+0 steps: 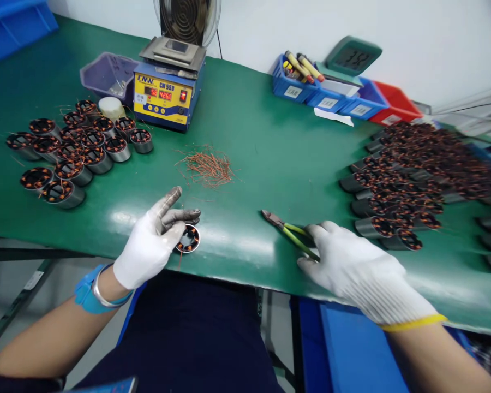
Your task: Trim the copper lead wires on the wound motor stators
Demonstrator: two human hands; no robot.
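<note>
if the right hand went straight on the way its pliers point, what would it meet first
Probably the pile of copper wire clippings: the green-handled cutting pliers in the right hand aim at it across the green tabletop. Their height is unclear, so they might pass above it.

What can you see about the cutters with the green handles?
The cutters have a dark metal head and two yellow-green handles, spread apart. The head points forward and left, over the green table. The right hand, gloved in white, holds the handle ends. I can't tell whether the cutters touch the table.
</note>
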